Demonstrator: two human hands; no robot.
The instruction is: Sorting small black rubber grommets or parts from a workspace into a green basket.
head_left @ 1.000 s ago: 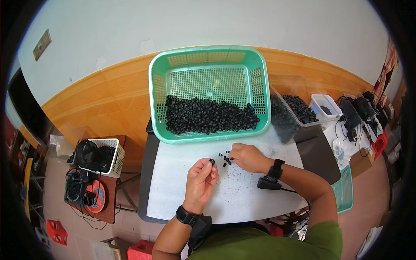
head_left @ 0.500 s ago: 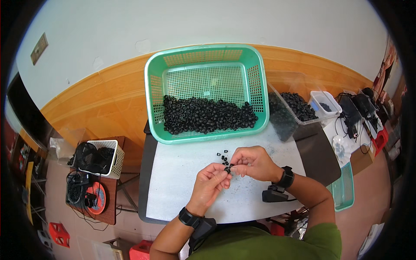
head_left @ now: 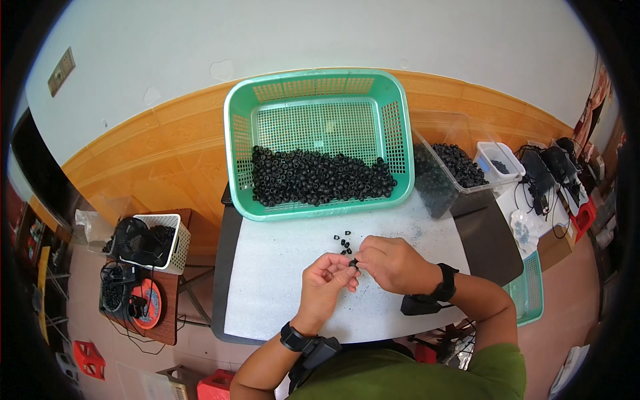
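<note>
Between the thumb and fingertips of my left hand (head_left: 321,285) is a small black plastic part (head_left: 353,264), round and ring-like. My right hand (head_left: 392,265) is closed against it from the right, fingertips pinched together; what they grip, if anything, is hidden behind the fingers. Just beyond my hands, several loose small black pieces (head_left: 343,243) lie on the white sheet (head_left: 280,273) covering the table. Behind them stands a green mesh basket (head_left: 317,215), its near half heaped with black ring-like parts (head_left: 320,179).
Right of the basket, a clear plastic bin (head_left: 437,190) holds more black parts, with a white tub (head_left: 510,175) beyond it. At left, a side table (head_left: 175,293) carries a white basket (head_left: 179,243) and an orange dish (head_left: 157,303). Red stools (head_left: 90,360) stand on the floor.
My right hand has turned over so its back faces up, its fingers curled in at the part. My left hand has hardly moved and still pinches the black part.
</note>
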